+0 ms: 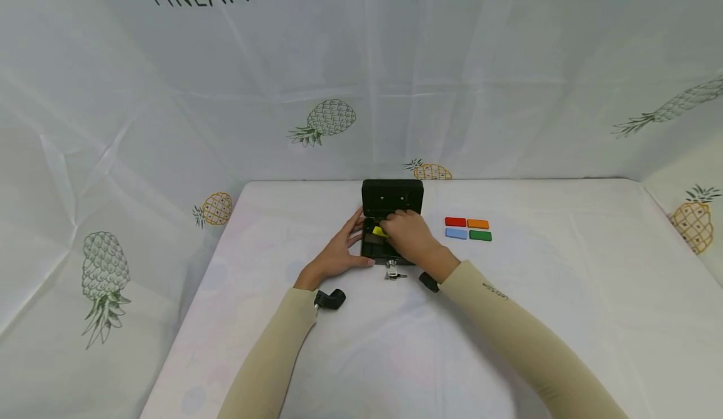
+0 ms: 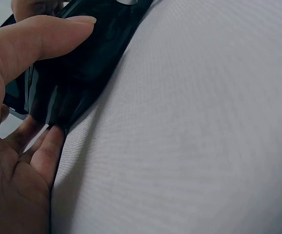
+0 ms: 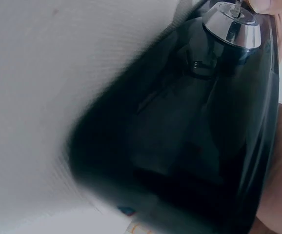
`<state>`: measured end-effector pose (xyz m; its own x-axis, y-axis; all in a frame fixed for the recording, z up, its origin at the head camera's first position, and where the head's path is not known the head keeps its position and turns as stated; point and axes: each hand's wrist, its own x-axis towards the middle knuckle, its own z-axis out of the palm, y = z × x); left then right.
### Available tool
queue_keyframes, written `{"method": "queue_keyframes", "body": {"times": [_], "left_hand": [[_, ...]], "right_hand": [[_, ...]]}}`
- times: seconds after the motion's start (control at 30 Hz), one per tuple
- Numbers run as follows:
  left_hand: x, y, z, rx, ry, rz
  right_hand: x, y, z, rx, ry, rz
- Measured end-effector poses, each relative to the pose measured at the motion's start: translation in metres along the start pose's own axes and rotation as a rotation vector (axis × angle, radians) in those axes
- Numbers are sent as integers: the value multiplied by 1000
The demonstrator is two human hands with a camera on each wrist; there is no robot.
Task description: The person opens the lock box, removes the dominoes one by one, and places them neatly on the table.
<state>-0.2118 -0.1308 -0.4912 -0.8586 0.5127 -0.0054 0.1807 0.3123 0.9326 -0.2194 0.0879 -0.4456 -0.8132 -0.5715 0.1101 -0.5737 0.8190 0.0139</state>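
Observation:
A small black cash box stands on the white-covered table with its lid raised. My left hand holds the box at its left side, the thumb against the front wall and the fingers along the side. Inside the box, my right hand has its curled fingers at a yellow block, which sticks out to their left; the fingertips are hidden. A brown block lies beside the yellow one. On the front wall sits a silver lock with keys hanging from it.
Right of the box lie a red block, an orange block, a blue block and a green block, in two rows. A pineapple-print sheet hangs behind the table.

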Motion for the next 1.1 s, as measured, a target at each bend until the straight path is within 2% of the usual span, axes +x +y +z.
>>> {"method": "queue_keyframes", "body": {"times": [0.33, 0.57, 0.87, 1.1], "left_hand": [[-1, -1, 0, -10, 1, 11], [-1, -1, 1, -5, 1, -4], [-1, 0, 1, 8, 8, 2], [0, 1, 1, -1, 17, -12]], "right_hand": [[-3, 0, -1, 6, 2, 44], [-12, 4, -3, 39, 12, 84], [-37, 16, -20, 131, 173, 68], [-58, 32, -30, 135, 230, 97]]}}
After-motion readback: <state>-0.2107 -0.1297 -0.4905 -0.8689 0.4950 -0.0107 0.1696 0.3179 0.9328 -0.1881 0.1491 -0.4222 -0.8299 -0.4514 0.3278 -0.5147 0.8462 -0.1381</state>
